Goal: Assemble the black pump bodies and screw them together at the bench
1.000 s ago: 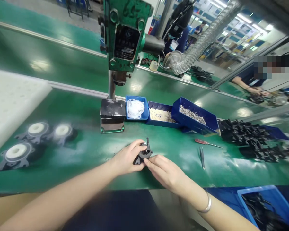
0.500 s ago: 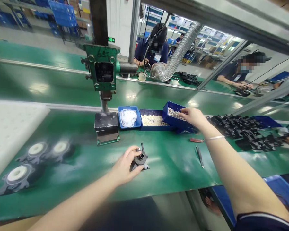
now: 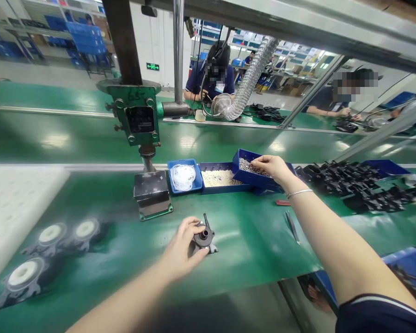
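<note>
My left hand [image 3: 184,247] is closed around a dark round housing [image 3: 204,237] with a raised hollow centre and a thin spout pointing away from me. The housing rests on the green bench. Over a tilted blue bin [image 3: 241,172] of small metal screws [image 3: 247,165], my right hand [image 3: 268,167] has its fingertips pinched down among the pieces. Whether a screw sits between those fingers cannot be made out. Beside it stands a blue bin of small cream-coloured parts [image 3: 217,177], and then a blue tray of white rings [image 3: 183,177].
A green press [image 3: 138,115] stands over a black block [image 3: 150,187]. Three assemblies with white discs [image 3: 26,274] lie at left. Tweezers [image 3: 292,227] and a red-handled tool [image 3: 283,203] lie below my right forearm. Dark parts [image 3: 339,178] are heaped at right. Co-workers sit across the bench.
The camera view has shifted slightly. My right hand has reached a little further left and deeper into the screw bin. My left hand keeps its hold on the housing.
</note>
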The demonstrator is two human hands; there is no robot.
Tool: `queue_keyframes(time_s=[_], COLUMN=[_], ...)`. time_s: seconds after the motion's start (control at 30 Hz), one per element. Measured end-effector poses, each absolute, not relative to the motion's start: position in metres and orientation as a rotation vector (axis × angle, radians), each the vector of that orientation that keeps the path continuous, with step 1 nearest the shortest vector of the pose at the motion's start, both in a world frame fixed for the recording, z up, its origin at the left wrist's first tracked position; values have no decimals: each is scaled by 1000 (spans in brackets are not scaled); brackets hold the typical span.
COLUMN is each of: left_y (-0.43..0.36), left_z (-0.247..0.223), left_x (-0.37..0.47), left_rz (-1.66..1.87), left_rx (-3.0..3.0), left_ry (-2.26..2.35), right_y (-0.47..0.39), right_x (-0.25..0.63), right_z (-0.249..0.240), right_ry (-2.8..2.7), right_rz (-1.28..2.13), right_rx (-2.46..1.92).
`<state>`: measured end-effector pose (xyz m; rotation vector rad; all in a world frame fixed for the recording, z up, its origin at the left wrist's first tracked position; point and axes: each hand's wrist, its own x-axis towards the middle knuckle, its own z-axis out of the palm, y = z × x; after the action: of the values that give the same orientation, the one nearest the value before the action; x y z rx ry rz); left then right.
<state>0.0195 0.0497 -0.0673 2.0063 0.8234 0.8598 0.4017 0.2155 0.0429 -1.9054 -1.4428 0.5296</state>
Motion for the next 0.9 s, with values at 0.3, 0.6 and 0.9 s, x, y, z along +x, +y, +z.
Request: queue_keyframes(time_s=[0.3,0.6,0.9], left_y=[52,58,54], left_z=[-55,12,-1], left_x=[13,18,8], left_rz=[1121,1169,1037], left_rx=[2006,1491,1278], left_ry=[904,790,1018], right_y=[185,62,113], right_x=[349,207,257], right_z=[81,70,84], right_ry=[-1376,-2099,-1906], right_rz=[549,611,339], right_rx=[-1613,-1003,-1402])
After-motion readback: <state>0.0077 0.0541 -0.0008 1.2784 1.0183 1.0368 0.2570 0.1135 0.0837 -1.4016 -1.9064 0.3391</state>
